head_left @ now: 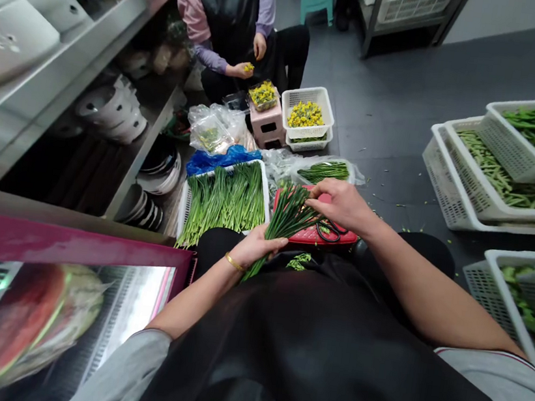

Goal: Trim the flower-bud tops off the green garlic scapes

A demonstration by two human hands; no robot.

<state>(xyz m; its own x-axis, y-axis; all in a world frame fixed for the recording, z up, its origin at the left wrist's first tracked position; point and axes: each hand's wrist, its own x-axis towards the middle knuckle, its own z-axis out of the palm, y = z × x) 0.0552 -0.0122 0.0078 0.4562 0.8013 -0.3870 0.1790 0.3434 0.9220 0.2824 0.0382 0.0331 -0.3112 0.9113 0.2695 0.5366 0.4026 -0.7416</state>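
Note:
A bundle of long green stalks (290, 213) is gripped in my left hand (259, 247), its lower ends pointing down toward my lap. At the bundle's upper right, the fingers of my right hand (339, 203) are pinched together at the tips of the stalks. Black-handled scissors (331, 231) lie on a red basket (305, 234) beneath my right hand. To the left, a white basket (266, 197) holds many more of the stalks (228, 198). Behind the red basket, a clear container (353, 171) holds cut green stalks (325, 170). Small green pieces (299, 260) rest on my black apron.
A seated person (228, 11) holds yellow flowers ahead, beside a white basket of yellow flowers (307, 115) and a pink stool (267, 125). Baskets of green beans (498, 172) stand right. Metal shelves (49, 93) and a glass-fronted case with watermelon (29, 320) line the left.

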